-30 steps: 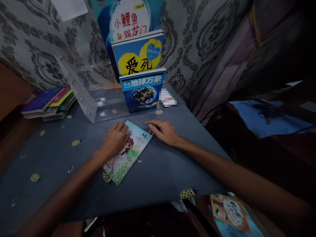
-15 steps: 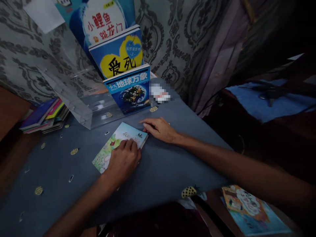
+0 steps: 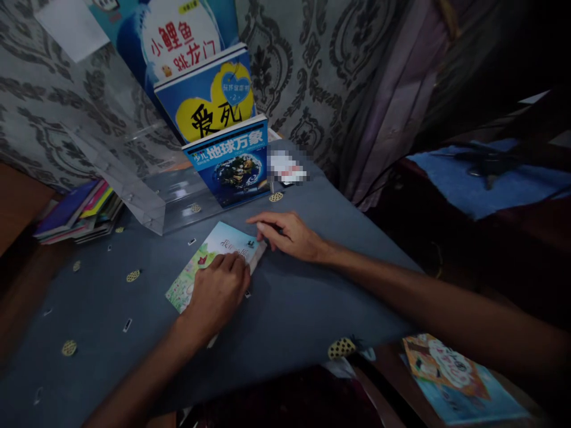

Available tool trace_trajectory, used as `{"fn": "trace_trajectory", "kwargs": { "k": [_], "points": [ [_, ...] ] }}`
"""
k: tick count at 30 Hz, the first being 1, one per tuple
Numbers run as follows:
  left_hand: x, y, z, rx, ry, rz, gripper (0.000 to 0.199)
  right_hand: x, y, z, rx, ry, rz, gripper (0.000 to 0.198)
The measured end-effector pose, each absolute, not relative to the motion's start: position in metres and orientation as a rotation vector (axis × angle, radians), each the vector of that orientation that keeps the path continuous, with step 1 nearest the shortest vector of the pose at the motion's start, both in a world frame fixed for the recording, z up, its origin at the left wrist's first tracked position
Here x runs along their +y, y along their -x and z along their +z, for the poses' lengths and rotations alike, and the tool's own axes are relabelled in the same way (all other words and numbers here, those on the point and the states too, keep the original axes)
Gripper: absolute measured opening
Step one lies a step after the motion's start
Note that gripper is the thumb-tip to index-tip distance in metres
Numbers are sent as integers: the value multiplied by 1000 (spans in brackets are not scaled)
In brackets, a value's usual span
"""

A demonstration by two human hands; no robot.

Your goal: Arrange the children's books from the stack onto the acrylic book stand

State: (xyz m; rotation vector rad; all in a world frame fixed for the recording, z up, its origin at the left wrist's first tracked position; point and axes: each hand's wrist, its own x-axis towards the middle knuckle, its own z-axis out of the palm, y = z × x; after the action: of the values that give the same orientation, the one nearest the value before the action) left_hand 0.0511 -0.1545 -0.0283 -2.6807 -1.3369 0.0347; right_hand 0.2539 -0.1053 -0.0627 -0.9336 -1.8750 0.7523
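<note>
A small picture book (image 3: pixel 203 258) with a green and pale blue cover lies tilted on the dark tablecloth. My left hand (image 3: pixel 220 279) rests over its right side, fingers bent across the cover and closed at the edge; the thumb is hidden. Just beyond the book's upper right corner is my right hand (image 3: pixel 292 238), index finger stretched out and thumb apart, the other fingers loosely bent. Whether its fingertips touch the corner I cannot tell. Behind the hands, a clear stand (image 3: pixel 151 217) holds a blue book with a globe (image 3: pixel 238 169), a yellow-and-blue book (image 3: pixel 205 107) and a taller book (image 3: pixel 178 41).
Several thin books (image 3: pixel 82 211) are piled at the left. A partly blurred pale item (image 3: pixel 288 166) lies right of the stand. Below the table's right edge is another picture book (image 3: pixel 459 374). A blue cloth (image 3: pixel 464 190) with a dark object lies farther right.
My right hand has shifted very slightly at the book's corner, and a bit more of the book's right edge shows. My left hand stays on the cover; the view has moved a little.
</note>
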Motion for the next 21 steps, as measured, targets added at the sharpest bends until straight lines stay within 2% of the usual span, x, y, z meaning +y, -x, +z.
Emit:
{"fn": "trace_trajectory", "kwargs": {
  "k": [6,13,21],
  "points": [
    [-154,-32,-37,-1274,2802,-116,27,-110,-250,-64,-2212,1005,663,32],
    [-143,-7,-48,-1283,2889,-209,41,-102,-247,-69,-2196,1072,545,35],
    [-112,-7,-54,-1339,2896,-285,46,-60,-232,-78,-2248,1107,480,35]
  ]
}}
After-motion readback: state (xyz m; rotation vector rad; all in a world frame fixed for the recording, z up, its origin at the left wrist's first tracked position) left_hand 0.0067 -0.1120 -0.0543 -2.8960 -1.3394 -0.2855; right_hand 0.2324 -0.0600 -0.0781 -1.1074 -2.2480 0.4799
